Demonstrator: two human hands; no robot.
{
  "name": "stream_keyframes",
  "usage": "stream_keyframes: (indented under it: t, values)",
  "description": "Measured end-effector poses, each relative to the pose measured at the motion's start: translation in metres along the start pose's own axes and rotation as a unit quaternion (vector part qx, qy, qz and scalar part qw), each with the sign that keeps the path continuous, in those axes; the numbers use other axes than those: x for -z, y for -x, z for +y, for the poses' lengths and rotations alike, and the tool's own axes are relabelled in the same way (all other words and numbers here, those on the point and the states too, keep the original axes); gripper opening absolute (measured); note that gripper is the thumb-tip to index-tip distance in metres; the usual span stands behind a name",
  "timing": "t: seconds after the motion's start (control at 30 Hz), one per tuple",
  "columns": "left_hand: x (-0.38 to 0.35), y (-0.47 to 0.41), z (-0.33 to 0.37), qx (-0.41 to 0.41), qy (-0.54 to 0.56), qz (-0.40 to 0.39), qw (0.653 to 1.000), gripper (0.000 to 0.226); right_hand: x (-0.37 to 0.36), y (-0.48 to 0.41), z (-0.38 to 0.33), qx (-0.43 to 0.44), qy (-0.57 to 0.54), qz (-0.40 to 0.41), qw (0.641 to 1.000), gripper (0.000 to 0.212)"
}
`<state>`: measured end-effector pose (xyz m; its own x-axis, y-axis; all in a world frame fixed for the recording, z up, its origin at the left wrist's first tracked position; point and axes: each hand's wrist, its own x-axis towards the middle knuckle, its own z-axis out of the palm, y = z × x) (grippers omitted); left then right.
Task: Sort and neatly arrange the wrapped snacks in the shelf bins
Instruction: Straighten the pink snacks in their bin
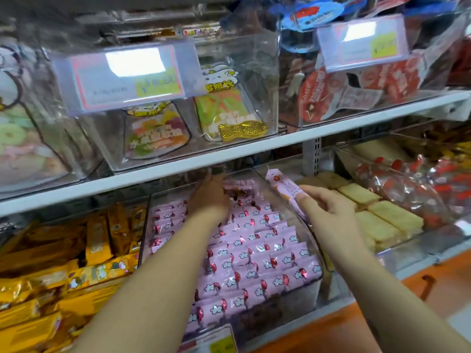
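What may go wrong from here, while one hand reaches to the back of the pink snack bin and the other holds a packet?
The left hand reaches deep, and its forearm passes over the neat rows of pink snacks; it may push them out of line. The right hand grips the long pink packet only at its lower end, close to the pale cakes; it may slip and land among them.

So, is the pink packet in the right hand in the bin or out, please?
Out: the right hand pinches the pink packet, tilted, above the clear bin's right wall, not among the stacked rows.
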<state>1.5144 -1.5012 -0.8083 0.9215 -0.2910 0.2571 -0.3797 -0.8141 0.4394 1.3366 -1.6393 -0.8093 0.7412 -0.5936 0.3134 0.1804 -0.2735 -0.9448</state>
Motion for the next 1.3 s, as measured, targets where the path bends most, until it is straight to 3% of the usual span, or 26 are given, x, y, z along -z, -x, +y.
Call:
stream_keyframes:
  t: [0.17,0.3,0.43,0.63,0.93,1.2,1.3]
  values:
    - [-0.003,-0.003,0.002,-0.021,-0.029,0.024,0.999,0.054,0.0,-0.002,-0.002,0.012,-0.012,-0.015,1.0,0.013]
    - [0.004,0.008,0.005,-0.012,-0.021,0.056,0.998,0.042,-0.003,0.0,-0.004,0.049,0.024,-0.013,0.998,0.017]
    - [0.019,0.02,0.004,0.006,0.036,0.055,0.998,0.038,-0.008,0.006,-0.007,0.097,0.137,-0.045,0.985,0.019]
    - [0.039,0.035,0.0,0.034,0.115,0.079,0.99,0.053,-0.014,0.01,-0.005,0.181,0.309,-0.119,0.926,0.016]
    - [0.042,0.041,-0.003,0.073,0.294,0.081,0.949,0.044,-0.032,-0.017,-0.021,0.151,0.295,-0.122,0.936,0.011]
    - [0.031,0.023,-0.006,0.05,0.234,0.079,0.968,0.038,-0.052,-0.072,-0.016,0.083,0.337,-0.218,0.912,0.025]
    - [0.03,0.017,-0.001,0.032,0.235,0.081,0.968,0.038,-0.06,-0.09,-0.01,0.076,0.382,-0.268,0.881,0.03]
